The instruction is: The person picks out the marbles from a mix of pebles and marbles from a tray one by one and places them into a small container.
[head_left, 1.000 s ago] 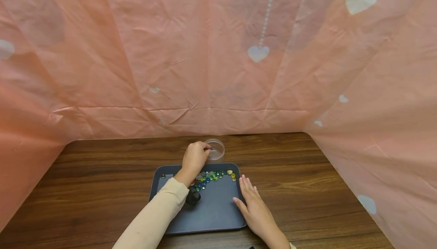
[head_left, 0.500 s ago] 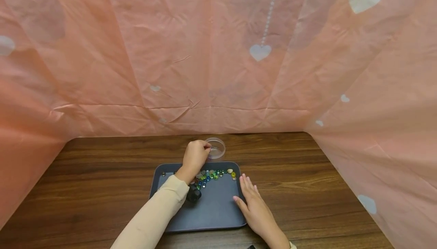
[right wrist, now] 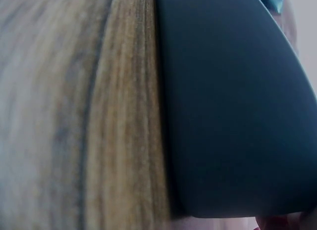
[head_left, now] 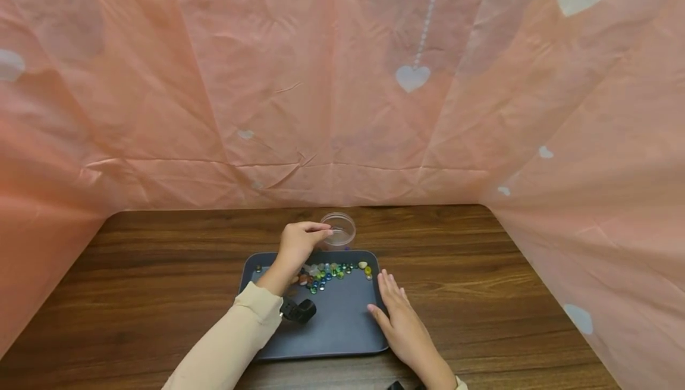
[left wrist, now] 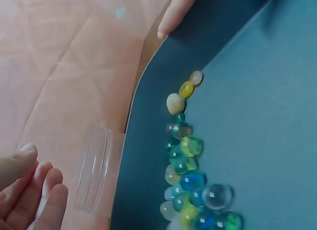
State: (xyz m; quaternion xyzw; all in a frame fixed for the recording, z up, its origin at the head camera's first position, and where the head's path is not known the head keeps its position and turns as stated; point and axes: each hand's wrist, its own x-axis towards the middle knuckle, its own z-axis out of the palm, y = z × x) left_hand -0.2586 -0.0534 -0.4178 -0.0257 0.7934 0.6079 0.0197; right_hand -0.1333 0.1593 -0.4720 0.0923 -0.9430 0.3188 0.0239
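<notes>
My left hand (head_left: pixel 301 242) reaches over the tray's far rim, thumb and index fingertip beside a clear round dish (head_left: pixel 345 238). No object shows between the fingers in the left wrist view, where the relaxed left hand (left wrist: pixel 32 195) is left of the dish. A small blue-purple bead (head_left: pixel 347 248) sits between dish and tray. My right hand (head_left: pixel 401 321) lies with straight fingers along the right rim of the dark grey tray (head_left: pixel 342 324). Glass marbles (head_left: pixel 327 273), mostly green, blue and clear, cluster along the tray's far side.
A pale pebble (head_left: pixel 363 265) and yellow marble (head_left: pixel 367 270) lie in the far right corner, a lone marble (head_left: pixel 258 269) in the far left. Pink heart-printed cloth (head_left: pixel 332 110) walls in the wooden table (head_left: pixel 471 295). A black wrist camera (head_left: pixel 299 311) hangs over the tray.
My left hand has drawn slightly back to the left, its thumb and index finger more extended. The blue bead earlier at its fingertips now shows below the dish. The right hand keeps its place.
</notes>
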